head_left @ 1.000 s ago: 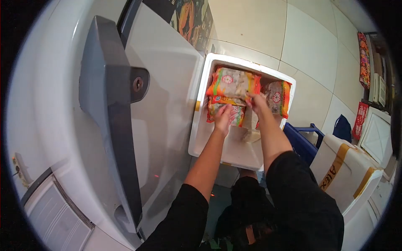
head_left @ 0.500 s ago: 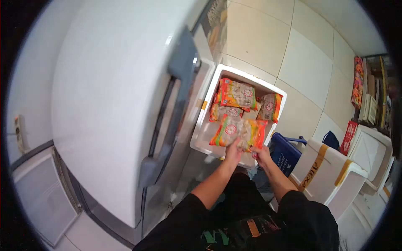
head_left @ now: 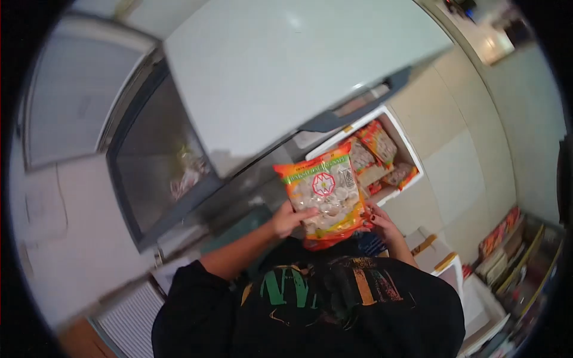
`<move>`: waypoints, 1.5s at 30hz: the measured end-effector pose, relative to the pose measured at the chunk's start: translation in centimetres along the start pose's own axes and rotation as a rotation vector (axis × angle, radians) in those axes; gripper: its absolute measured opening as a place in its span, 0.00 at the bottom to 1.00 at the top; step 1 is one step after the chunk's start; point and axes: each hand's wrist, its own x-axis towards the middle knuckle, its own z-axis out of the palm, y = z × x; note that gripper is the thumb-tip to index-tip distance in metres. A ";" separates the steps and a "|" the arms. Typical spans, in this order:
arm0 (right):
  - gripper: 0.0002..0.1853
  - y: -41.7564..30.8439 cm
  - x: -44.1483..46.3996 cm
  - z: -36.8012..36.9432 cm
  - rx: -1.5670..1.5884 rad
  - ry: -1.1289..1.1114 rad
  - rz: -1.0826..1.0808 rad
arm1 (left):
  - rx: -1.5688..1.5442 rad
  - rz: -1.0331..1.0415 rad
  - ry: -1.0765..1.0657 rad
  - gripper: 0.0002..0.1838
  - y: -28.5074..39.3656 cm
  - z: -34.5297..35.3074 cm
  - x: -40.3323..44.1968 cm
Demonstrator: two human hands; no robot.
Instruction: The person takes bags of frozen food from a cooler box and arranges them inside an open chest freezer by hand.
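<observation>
Held up in front of the chest is a clear food packet [head_left: 325,188] with an orange, yellow and green border and a red round emblem. My left hand [head_left: 290,219] grips its left lower edge, thumb across the front. My right hand [head_left: 382,222] holds the lower right corner, fingers curled round it. Orange wrapping shows below the packet's bottom edge; whether it is a second packet cannot be made out. Behind it, the white foam box [head_left: 408,143] contains several similar packets [head_left: 378,142].
A large white freezer lid [head_left: 298,71] spans the upper middle. Left of it, an open freezer compartment [head_left: 156,161] holds some bagged items. A foam box with brown tape [head_left: 439,253] stands at the right, near a crate of assorted things [head_left: 525,268].
The packet has been lifted out from over the foam box to the chest, in both hands. The view has swung left, bringing the open freezer compartment into sight.
</observation>
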 end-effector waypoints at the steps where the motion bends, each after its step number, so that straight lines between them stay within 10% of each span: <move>1: 0.37 -1.8 0.5 1.2 -0.115 -0.067 -0.060 | 0.103 0.069 -0.014 0.21 0.9 -0.1 -1.3; 5: 0.37 -3.6 5.2 1.7 -0.338 -0.576 -0.069 | 0.184 0.286 0.287 0.21 -2.1 1.9 -5.7; 10: 0.28 17.2 10.2 22.9 -0.684 -1.064 0.468 | -0.154 0.842 0.834 0.22 -19.1 -5.1 -29.9; 17: 0.21 30.7 5.6 27.7 -1.259 -1.340 0.769 | -0.685 1.209 1.257 0.25 -32.7 1.7 -30.8; 24: 0.18 21.3 10.0 24.2 -0.938 -1.128 0.596 | -0.806 1.048 1.367 0.23 -20.5 1.8 -27.0; 36: 0.22 35.7 3.5 25.5 -1.137 -1.359 0.261 | -0.273 0.689 2.311 0.22 -33.7 -2.0 -32.1; 38: 0.22 36.6 4.6 26.5 -1.227 -1.398 0.134 | -0.331 0.713 2.306 0.22 -34.5 -4.0 -31.5; 45: 0.25 38.1 5.6 28.1 -1.314 -1.304 0.895 | -0.805 1.053 1.782 0.27 -37.4 -2.9 -33.3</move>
